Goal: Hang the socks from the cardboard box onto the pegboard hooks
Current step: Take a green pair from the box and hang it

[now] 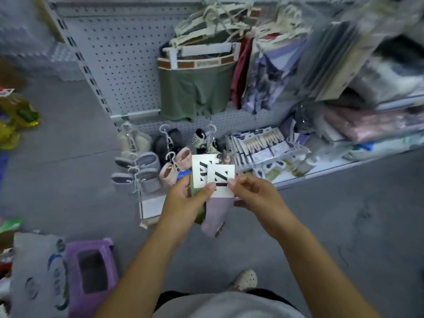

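Note:
I hold two pairs of socks in front of me, each with a white card label point(220, 177) printed with black stripes. My left hand point(187, 198) grips a green pair point(197, 204) and its card, thumb on the front. My right hand point(254, 195) pinches the front card, from which a lilac pair point(216, 215) hangs. The cardboard box point(150, 210) lies on the floor below my hands, mostly hidden. The grey pegboard point(119, 56) stands behind, with socks on clip hangers point(137, 164) along its lower hooks.
Green boxer shorts point(195, 92) and other garments hang higher on the pegboard. A low shelf point(321, 173) at right carries packaged goods. A purple plastic stool point(91, 276) and a printed bag point(36, 271) sit at lower left. Grey floor lies around my foot point(245, 280).

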